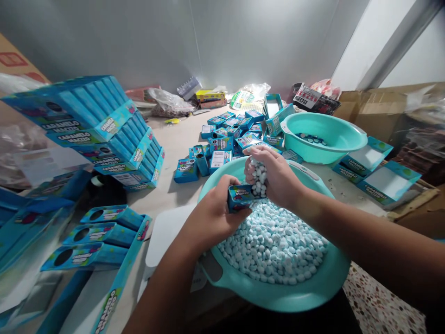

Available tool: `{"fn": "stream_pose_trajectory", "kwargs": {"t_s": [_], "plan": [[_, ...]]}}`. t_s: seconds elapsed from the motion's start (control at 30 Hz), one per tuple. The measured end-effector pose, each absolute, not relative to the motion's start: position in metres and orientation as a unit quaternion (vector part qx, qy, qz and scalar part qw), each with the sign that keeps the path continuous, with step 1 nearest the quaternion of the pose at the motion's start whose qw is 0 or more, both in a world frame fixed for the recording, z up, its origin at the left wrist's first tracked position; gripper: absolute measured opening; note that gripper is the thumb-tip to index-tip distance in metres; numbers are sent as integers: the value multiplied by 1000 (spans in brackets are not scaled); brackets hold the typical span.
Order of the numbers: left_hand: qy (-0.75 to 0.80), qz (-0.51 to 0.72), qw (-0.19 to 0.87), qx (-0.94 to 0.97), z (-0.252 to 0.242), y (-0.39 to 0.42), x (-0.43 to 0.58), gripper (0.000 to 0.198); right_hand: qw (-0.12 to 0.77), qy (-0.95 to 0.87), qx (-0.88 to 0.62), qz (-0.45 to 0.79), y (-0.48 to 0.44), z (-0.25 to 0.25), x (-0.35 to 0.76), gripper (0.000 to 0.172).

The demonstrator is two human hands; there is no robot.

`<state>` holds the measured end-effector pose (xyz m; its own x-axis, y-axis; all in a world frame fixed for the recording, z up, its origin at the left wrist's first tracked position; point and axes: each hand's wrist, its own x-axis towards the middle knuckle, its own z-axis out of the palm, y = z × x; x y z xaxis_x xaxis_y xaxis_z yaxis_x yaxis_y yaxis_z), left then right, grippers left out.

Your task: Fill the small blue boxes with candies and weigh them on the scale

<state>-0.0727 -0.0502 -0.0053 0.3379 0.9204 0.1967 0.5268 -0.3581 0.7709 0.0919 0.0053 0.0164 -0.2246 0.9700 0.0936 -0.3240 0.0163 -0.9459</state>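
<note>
My left hand (224, 208) is wrapped round a small blue candy box (240, 196), tilted above a large turquoise basin (295, 297). White and pale blue candies (278, 241) fill much of that basin. Just over the box's right end, my right hand (273, 174) is closed round a handful of the same candies, several of them showing below its fingers at the box's opening. Behind the basin lies a heap of small blue boxes (220, 160), some standing and some on their sides. A white flat device (170, 232), perhaps a scale, sits under my left forearm.
Stacked display trays (111, 134) full of blue boxes rise at the left. Nearer stands a partly filled display tray (121, 273). A second turquoise basin (323, 134) holds a few small dark blue pieces. Display trays (389, 183) and cardboard boxes (378, 106) are at the right.
</note>
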Motion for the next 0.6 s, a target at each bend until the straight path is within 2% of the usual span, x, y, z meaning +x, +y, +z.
{"fn": "stream_pose_trajectory", "kwargs": {"t_s": [0.17,0.6], "plan": [[490,316,306,753,-5,-50,-72,38,499,-498,-344,620,4,19,95,21],[493,323,289,754,-5,-50,-71,39,523,-547,-315,573,0,20,96,25]]}}
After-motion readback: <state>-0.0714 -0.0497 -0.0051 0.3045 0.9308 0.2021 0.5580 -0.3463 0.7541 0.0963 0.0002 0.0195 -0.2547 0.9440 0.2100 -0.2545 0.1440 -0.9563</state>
